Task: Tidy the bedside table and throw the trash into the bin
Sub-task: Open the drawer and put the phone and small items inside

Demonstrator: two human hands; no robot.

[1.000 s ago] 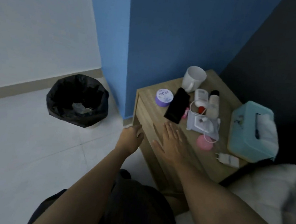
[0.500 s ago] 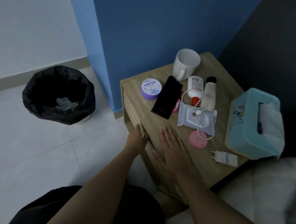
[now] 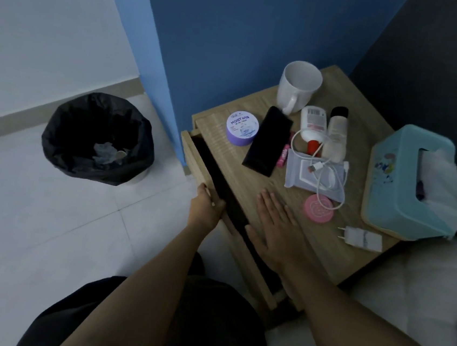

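My left hand [image 3: 206, 207] grips the top edge of the drawer front [image 3: 195, 155] of the wooden bedside table [image 3: 323, 247]; the drawer stands partly pulled out, with a dark gap behind it. My right hand [image 3: 278, 228] lies flat, fingers apart, on the tabletop near its front edge. On the table lie a purple cream jar [image 3: 242, 127], a black phone [image 3: 267, 140], a white mug [image 3: 298, 85], two bottles [image 3: 313, 122], a wipes pack [image 3: 314, 175] with a white cable [image 3: 330, 183], a pink disc [image 3: 319, 208] and a white charger plug [image 3: 361, 237].
A black-lined bin [image 3: 98, 138] with crumpled trash inside stands on the tiled floor to the left of the table. A teal tissue box [image 3: 412, 181] sits at the table's right edge. A blue wall rises behind; white bedding [image 3: 412, 290] lies to the right.
My left hand has pulled the drawer out from shut to partly open. My right hand has stayed flat on the tabletop.
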